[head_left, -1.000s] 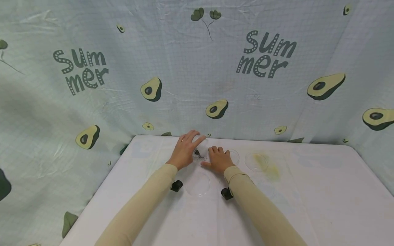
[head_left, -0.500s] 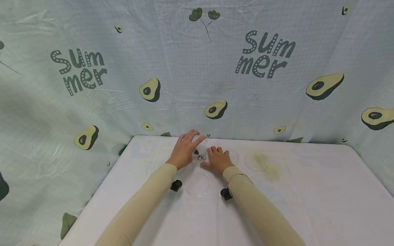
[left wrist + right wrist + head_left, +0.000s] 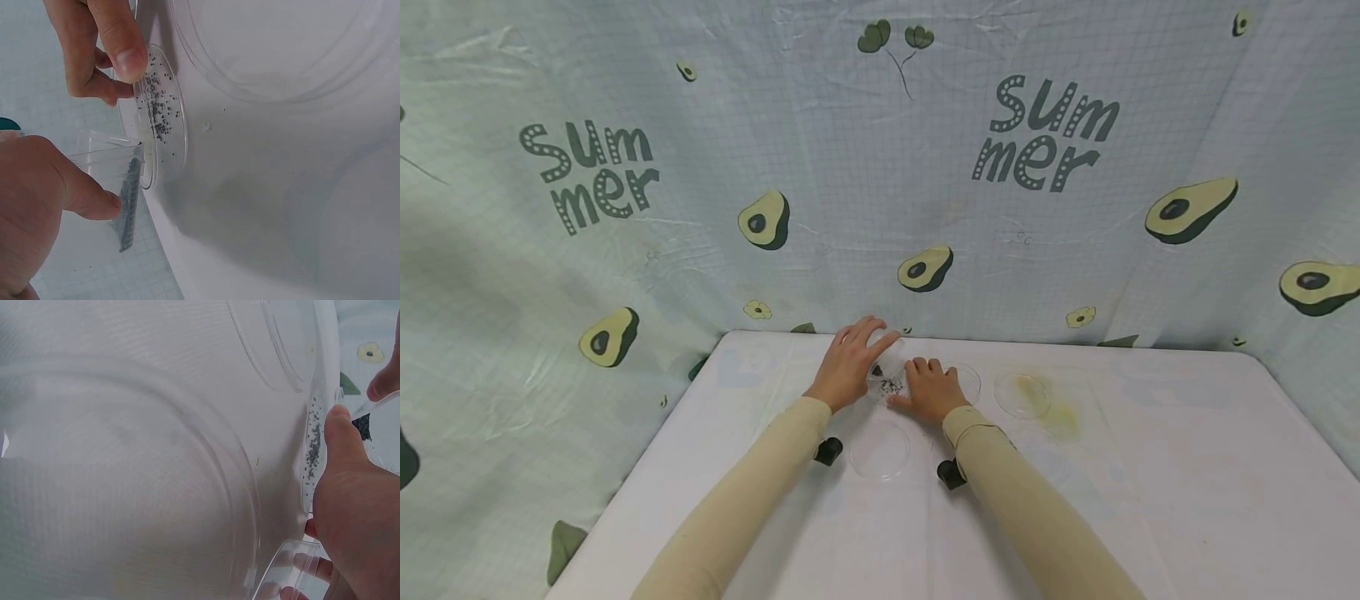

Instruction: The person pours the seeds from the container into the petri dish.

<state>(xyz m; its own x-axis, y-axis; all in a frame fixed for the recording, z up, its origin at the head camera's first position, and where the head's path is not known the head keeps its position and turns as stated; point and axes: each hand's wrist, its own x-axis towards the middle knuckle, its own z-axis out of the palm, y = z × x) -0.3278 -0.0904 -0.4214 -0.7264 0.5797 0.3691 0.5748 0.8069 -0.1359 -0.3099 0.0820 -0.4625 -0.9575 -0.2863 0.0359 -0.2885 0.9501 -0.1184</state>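
Observation:
My left hand (image 3: 844, 367) grips a clear plastic container (image 3: 94, 156), tilted on its side, with dark grains (image 3: 129, 203) gathered along its lower wall. The container's mouth is right at the edge of a shallow clear petri dish (image 3: 177, 140). Scattered black grains (image 3: 891, 386) lie in that dish. My right hand (image 3: 932, 390) holds the dish at its rim, thumb (image 3: 340, 428) on the near side, the other fingers partly hidden behind the hand.
Another clear dish (image 3: 976, 383) lies right beside my right hand, and a further one (image 3: 1021, 417) is farther right, near a yellowish stain (image 3: 1063, 417). In front of the hands sits another clear dish (image 3: 880, 478). A printed curtain (image 3: 835, 167) hangs behind the white table (image 3: 1187, 450).
The dark streak of grains between container and dish has gone; more black grains lie in the dish and the dark patch in the container is smaller. Both hands stay in place.

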